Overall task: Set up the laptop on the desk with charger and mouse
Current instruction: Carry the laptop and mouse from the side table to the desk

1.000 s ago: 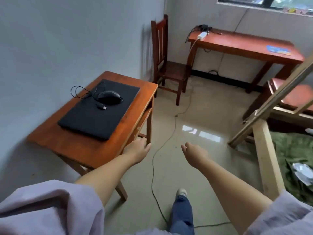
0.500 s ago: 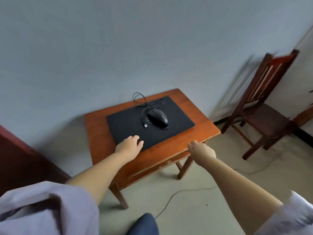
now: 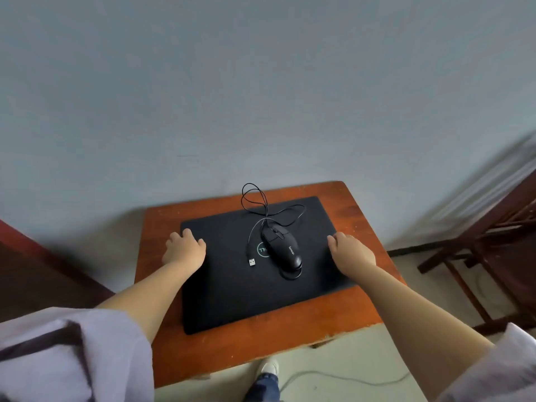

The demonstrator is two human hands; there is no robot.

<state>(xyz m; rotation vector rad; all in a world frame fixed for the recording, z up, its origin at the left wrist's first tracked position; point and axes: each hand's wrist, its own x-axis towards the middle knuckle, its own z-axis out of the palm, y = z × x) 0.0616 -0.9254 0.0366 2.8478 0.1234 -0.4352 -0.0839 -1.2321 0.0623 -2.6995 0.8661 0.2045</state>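
So far you've barely begun: the closed laptop lies mid-frame on the surface, the mouse on its lid, cable unplugged. Your left hand and right hand rest at its side edges, fingers curled, grasp uncertain. No charger shows.

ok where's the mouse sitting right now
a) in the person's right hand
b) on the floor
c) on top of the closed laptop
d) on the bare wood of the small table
c: the mouse lies on the lid of the closed laptop, its USB plug loose beside it, with neither hand touching it.
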